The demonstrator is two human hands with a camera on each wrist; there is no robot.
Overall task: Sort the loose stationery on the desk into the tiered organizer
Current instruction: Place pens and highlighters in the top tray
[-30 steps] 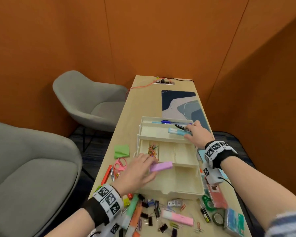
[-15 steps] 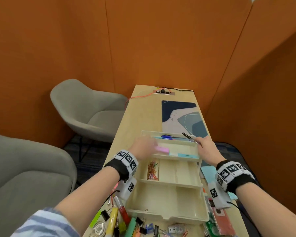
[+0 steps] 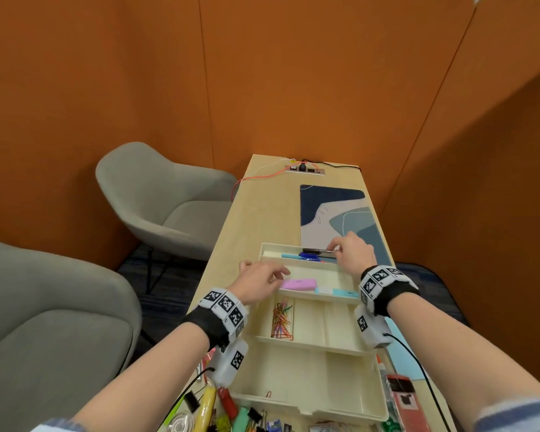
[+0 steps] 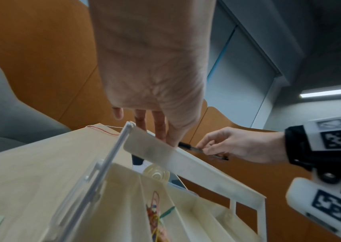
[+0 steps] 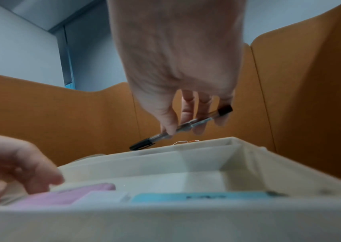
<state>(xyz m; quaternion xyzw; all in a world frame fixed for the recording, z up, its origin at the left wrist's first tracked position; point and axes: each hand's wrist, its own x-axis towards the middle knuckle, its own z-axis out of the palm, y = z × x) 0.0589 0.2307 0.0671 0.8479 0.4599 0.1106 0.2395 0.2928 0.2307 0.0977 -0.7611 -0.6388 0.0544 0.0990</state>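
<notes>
The cream tiered organizer [image 3: 296, 369] stands open on the desk. My right hand [image 3: 340, 249] pinches a black pen [image 3: 317, 251] with a clear barrel just above the top tier, where blue pens [image 3: 309, 257] lie. The right wrist view shows thumb and fingers round the pen [image 5: 186, 126]. My left hand [image 3: 275, 275] reaches over the second tier, fingers straight, its tips at the left end of a pink eraser [image 3: 298, 283] that lies in that tier beside a blue-and-white eraser [image 3: 337, 292]. Coloured paper clips [image 3: 282, 319] fill a left compartment of the third tier.
Loose highlighters, binder clips and a tape roll [image 3: 225, 413] crowd the near desk edge, with a red box [image 3: 402, 397] at the right. A patterned mat [image 3: 337, 219] lies behind the organizer and a socket strip with cables [image 3: 304, 170] at the far end. Grey chairs [image 3: 169, 198] stand left.
My left hand carried the pink eraser from the front of the organizer up into the second tier. My right hand turned the black pen level over the top tier.
</notes>
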